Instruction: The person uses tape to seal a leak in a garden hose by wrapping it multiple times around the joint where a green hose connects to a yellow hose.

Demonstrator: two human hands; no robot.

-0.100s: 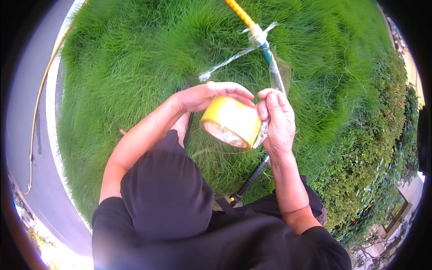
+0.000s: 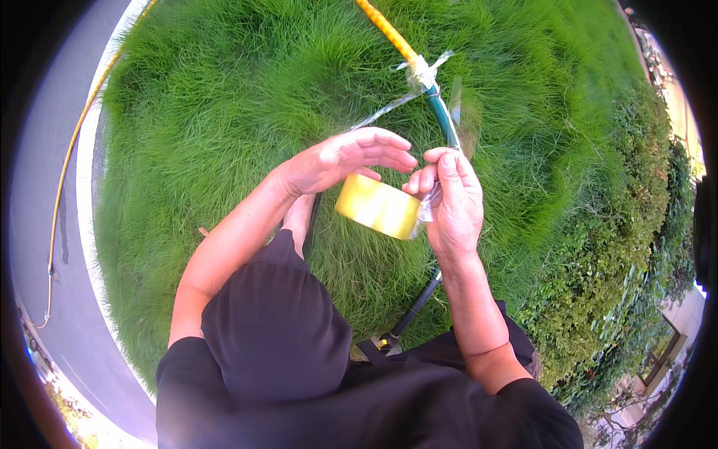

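My left hand (image 2: 351, 159) is raised with its fingers spread just above a roll of yellowish clear packing tape (image 2: 378, 207). Whether its fingertips touch the roll I cannot tell. The roll is slightly blurred and hangs from a crumpled clear strip by my right hand (image 2: 455, 198). That hand is closed around the lower end of a teal hose (image 2: 440, 112). Higher up, clear tape wraps the joint (image 2: 423, 73) between the teal hose and a yellow hose (image 2: 387, 30), with loose tape ends sticking out. A loose clear flap stands beside the teal hose.
Tall grass (image 2: 217, 127) surrounds my legs. Below my right hand a black tube (image 2: 415, 307) slants down to a fitting. A yellow hose (image 2: 73, 146) runs along the paved road (image 2: 56, 97) at the left. Bushes (image 2: 598, 277) grow at the right.
The tape roll has tilted, so its inner core no longer shows. My left hand's fingers have spread and moved slightly left, away from the roll. My right hand keeps its grip.
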